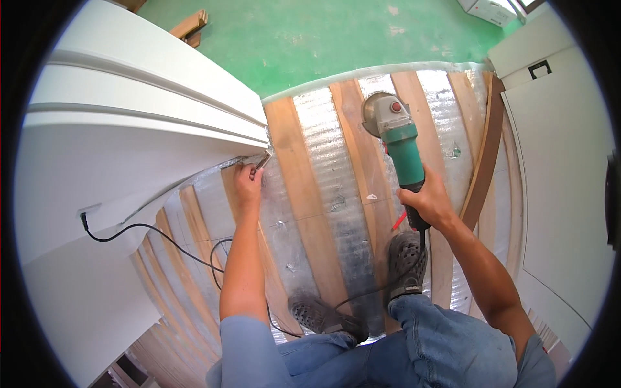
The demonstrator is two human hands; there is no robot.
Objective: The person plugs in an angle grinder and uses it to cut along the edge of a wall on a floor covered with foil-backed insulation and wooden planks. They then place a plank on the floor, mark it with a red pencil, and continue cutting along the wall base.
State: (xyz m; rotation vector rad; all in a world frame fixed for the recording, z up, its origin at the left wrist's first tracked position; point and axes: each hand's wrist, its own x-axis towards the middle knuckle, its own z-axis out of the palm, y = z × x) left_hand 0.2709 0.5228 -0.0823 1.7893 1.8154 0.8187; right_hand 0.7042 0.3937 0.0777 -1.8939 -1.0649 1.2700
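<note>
While right hand (427, 198) gripped angle grinder (406, 155), left hand (248, 183) pinched small item (261, 162) by white frame (142, 152); probably cut prep, next move needed left hand clear.

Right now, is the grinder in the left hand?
No, the right hand grips the grinder, while the left hand is apart from it, beside the white trim.

I'm getting a bright, mostly sharp view. Glare is streaking the foil (320, 129), flaring whitest near its far end. The white panel (149, 52) is nearly washing out. The fisheye is curving outer planks (490, 142) and darkening to a black rim.
</note>
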